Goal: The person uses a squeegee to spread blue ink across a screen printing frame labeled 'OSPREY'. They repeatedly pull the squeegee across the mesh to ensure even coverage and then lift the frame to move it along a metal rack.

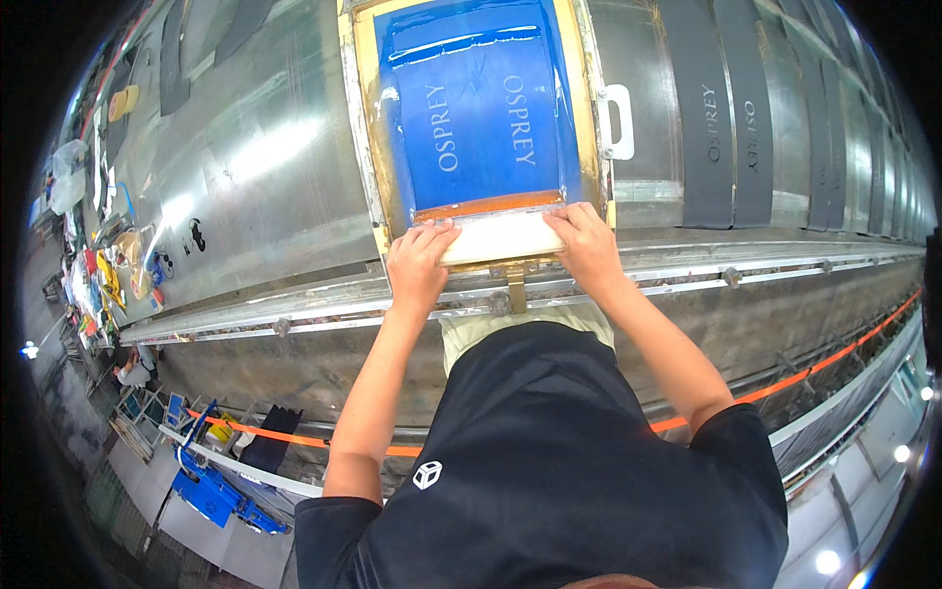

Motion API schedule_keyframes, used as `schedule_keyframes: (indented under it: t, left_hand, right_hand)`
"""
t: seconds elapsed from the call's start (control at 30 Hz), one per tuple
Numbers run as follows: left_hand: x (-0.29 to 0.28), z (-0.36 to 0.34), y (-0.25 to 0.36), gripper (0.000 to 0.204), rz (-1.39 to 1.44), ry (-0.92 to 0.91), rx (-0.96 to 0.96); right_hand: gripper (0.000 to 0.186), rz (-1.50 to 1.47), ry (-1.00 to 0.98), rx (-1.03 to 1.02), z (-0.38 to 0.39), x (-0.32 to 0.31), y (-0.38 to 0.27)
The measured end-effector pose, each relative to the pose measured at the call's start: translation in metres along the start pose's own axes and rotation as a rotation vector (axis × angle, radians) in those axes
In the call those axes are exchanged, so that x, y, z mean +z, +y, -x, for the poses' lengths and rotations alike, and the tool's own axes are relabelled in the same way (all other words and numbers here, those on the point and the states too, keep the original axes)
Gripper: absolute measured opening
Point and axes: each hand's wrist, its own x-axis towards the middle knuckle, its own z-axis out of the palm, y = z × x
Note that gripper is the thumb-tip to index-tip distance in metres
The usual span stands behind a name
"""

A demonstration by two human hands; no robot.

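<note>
Squeegee [502,239] in left hand [420,259] and right hand [588,247], by near edge of frame [587,98], side room seemingly slight.

My one feed looks steeply down from head height, fisheye-wide, over a black shirt [569,442] to the left hand [420,257] and right hand [587,247] nearby, tabletop [231,240] beyond.

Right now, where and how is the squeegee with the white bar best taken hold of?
Probably grip the squeegee by both ends of its white bar, coming from the person's near side. The bar is long and straight, lies crosswise in the yellow-edged frame and faces the person, with the orange-brown strip on its far side. The left hand and right hand hold those ends.
</note>
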Motion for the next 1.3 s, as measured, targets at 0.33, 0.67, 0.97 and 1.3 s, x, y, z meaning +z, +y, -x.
schedule_keyframes:
  t: [0.33,0.67,0.97,1.3]
  left_hand:
    - [-0.015,-0.189,-0.067,0.041,0.006,-0.02,-0.108]
    - [-0.038,-0.317,-0.101,0.037,-0.055,-0.126,-0.063]
    - [-0.012,-0.118,-0.041,0.04,-0.036,-0.12,-0.072]
    - [-0.005,0.008,-0.007,0.053,0.032,0.091,0.053]
  right_hand:
    - [0.041,0.219,0.02,-0.097,-0.199,-0.028,0.076]
    - [0.024,0.143,0.106,-0.04,-0.304,-0.04,0.11]
    - [0.041,0.038,0.033,0.04,-0.097,-0.005,0.046]
    - [0.04,-0.294,0.136,-0.008,-0.027,-0.019,0.027]
